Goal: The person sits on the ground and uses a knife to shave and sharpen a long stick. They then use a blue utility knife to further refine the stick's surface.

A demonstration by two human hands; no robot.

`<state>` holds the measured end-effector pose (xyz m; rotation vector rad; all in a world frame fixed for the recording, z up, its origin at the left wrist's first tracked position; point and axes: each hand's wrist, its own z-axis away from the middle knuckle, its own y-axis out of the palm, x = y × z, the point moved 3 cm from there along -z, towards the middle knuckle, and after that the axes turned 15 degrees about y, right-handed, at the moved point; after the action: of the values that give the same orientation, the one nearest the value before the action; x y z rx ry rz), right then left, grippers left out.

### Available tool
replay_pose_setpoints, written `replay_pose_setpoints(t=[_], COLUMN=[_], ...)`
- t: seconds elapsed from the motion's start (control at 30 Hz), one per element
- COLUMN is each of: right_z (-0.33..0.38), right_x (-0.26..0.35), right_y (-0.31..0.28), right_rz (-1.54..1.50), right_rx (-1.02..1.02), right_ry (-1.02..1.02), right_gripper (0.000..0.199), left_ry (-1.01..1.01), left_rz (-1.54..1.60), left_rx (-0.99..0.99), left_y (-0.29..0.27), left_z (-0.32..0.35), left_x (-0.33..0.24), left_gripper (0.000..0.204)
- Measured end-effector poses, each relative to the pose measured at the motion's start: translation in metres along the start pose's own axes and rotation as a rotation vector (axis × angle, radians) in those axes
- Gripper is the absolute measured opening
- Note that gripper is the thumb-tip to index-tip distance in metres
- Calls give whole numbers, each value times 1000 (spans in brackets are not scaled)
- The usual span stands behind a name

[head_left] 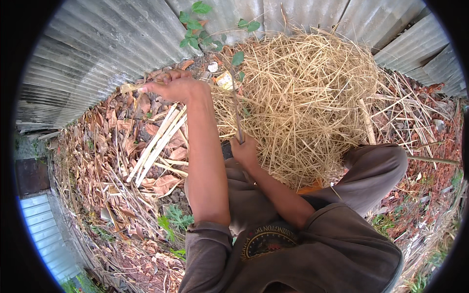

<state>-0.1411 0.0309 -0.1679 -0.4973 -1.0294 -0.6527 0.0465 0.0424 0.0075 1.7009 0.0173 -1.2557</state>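
Observation:
My left hand (173, 87) is stretched out to the far left, closed round a short pale strip (129, 88), perhaps split bamboo or wood, whose end sticks out past the thumb. My right hand (245, 150) is closed in front of my lap on the handle of a long, thin-bladed knife (236, 105). Its dark blade points away from me, seen nearly edge-on, along the left edge of a heap of straw-like pale strands (308, 97). Several longer pale split strips (157, 142) lie side by side on the leaves, left of my left forearm.
Corrugated metal sheets (122, 39) wall off the far side and left. Dry brown leaves (105, 141) cover the ground at left. Green vine leaves (193, 24) hang by the wall. My bent leg (373, 166) borders the heap, and a stick (432, 159) lies at right.

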Motion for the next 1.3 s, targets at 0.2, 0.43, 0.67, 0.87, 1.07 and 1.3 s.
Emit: replay_pose_setpoints(t=[0.2,0.43,0.67,0.87,1.07,1.3], right_z=[-20,2,-38,-43,-77,-16], right_x=[-37,-19,-73,-88,-112,4], right_y=[-12,-2,-18,-23,-72,-47], right_rz=[62,76,236,335,292,189], right_rx=[-43,-16,-166,-111,4,166], right_ry=[15,-59,52,1,456,-134], right_gripper=[27,25,21,13,18,22], left_ry=[34,-30,-14,-8,-106,-371], left_rz=[-8,-24,-65,-41,52,198], left_rx=[1,-30,25,109,455,841], left_y=[6,9,12,17,12,17], left_z=[5,10,13,9,-2,-4], left_x=[-4,0,-2,-5,-1,-9], left_gripper=[65,66,67,68,65,65])
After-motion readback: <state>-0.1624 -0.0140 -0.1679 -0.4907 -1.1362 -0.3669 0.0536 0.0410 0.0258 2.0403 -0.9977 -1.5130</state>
